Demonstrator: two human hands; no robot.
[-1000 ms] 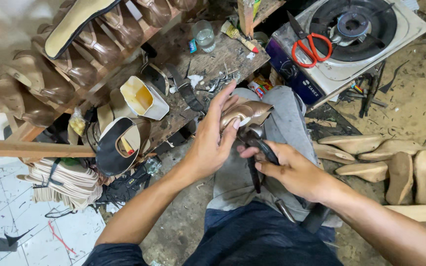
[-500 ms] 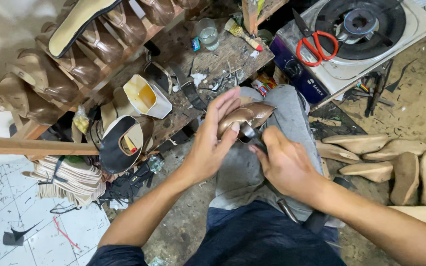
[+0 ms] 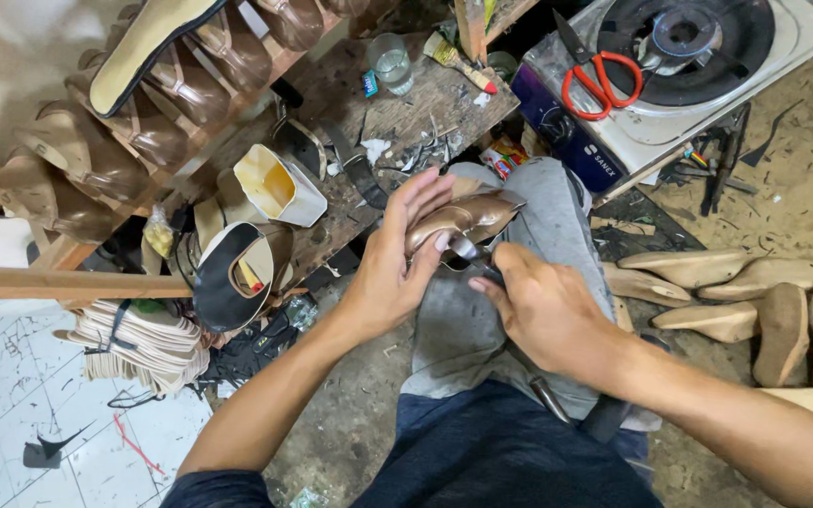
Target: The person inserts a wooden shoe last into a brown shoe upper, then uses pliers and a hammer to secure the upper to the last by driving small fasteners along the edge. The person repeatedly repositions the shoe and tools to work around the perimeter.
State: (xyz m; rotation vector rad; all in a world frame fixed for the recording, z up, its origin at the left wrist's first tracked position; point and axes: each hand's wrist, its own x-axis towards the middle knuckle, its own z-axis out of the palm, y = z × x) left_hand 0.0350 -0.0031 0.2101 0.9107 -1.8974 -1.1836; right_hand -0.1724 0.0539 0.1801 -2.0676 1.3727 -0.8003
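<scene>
My left hand (image 3: 397, 259) holds a shiny bronze shoe upper (image 3: 468, 218) on a last, pressed against my raised knee in grey trousers (image 3: 557, 212). My right hand (image 3: 543, 306) grips a dark-handled metal tool (image 3: 468, 252) whose tip touches the underside of the shoe. Most of the tool is hidden inside my fist. The fingers of my left hand are spread over the shoe's near side.
A worn wooden bench (image 3: 425, 99) carries a glass (image 3: 391, 62), a brush and scraps. Red-handled scissors (image 3: 599, 80) lie on a gas stove (image 3: 698, 56). Bronze shoes fill a rack (image 3: 143, 122) at left. Wooden lasts (image 3: 736, 292) lie on the right. A white glue cup (image 3: 279, 183) stands nearby.
My right hand has moved up from the lap to the shoe, bringing the tool's tip against it. My left hand keeps the shoe on the knee.
</scene>
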